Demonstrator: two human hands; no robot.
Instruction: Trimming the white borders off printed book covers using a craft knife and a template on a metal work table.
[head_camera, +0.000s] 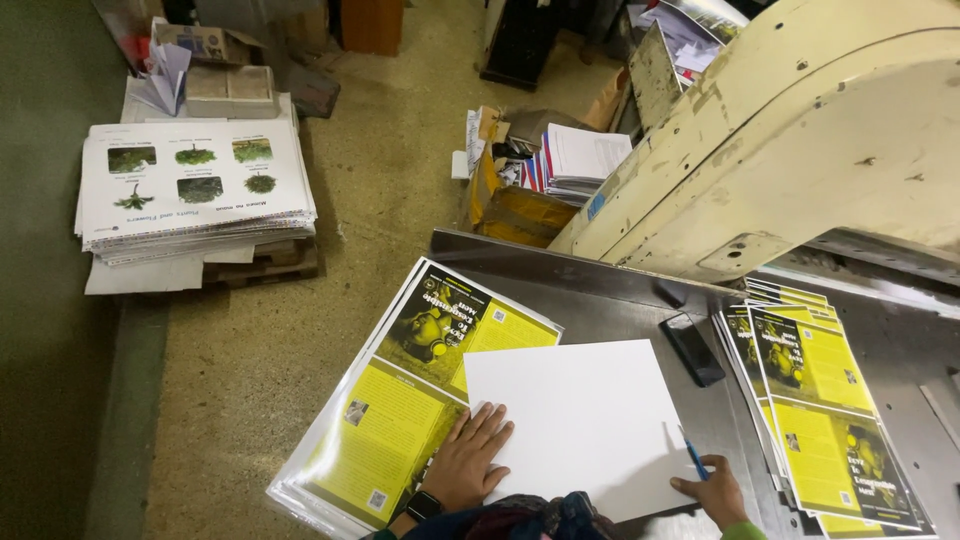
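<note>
I see a cream-painted machine housing (800, 130) filling the upper right, above a grey steel table (610, 300) that stands on a speckled concrete floor (390, 170). On the floor at upper left sits a pile of white printed sheets with plant pictures (195, 185); cartons and paper bundles (550, 170) lie beside the machine base.

On the table, a stack of yellow-and-black printed sheets (400, 400) overhangs the left edge, its long axis running from near left to far right. A second yellow stack (825, 410) lies at right.

A blank white sheet (580, 420) lies flat, partly over the left stack, long axis roughly across my view, slightly rotated.

A black phone (692, 348) rests between the white sheet and the right stack.

My left hand (468, 462) lies open, palm down, on the sheet's near-left corner. My right hand (712, 492) is closed around a blue pen (694, 457) at the near-right edge
</note>
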